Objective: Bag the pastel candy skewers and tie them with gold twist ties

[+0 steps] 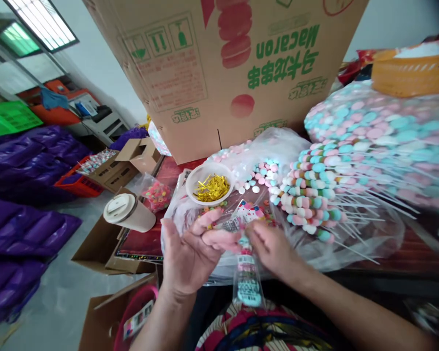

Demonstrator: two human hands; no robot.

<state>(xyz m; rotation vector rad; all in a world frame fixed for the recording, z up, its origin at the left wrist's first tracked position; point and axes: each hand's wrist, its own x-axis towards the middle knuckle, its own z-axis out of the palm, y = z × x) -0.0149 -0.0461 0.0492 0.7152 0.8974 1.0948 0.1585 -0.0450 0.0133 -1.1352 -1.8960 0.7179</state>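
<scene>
A marshmallow skewer in a clear printed bag (249, 285) hangs upside down, its blue and pink pieces below the bag's gathered neck. My right hand (274, 248) is closed, its thumb and fingers pinched round that neck. My left hand (193, 253) is palm up, thumb well apart and fingers stretched toward the neck, with fingertips against or just beside it. What lies between the fingertips is partly hidden. Just beyond the hands stands a white bowl (191, 191) of gold twist ties (214, 189). Printed bags (247, 210) lie behind my fingers.
Many marshmallow skewers (310, 195) are piled at right, before a big bag of loose marshmallows (380, 117) and an orange basket (413, 73). A large carton (219, 97) stands behind. At left are a lidded cup (131, 212), a bag of coloured rings (156, 194) and open cardboard boxes (95, 243).
</scene>
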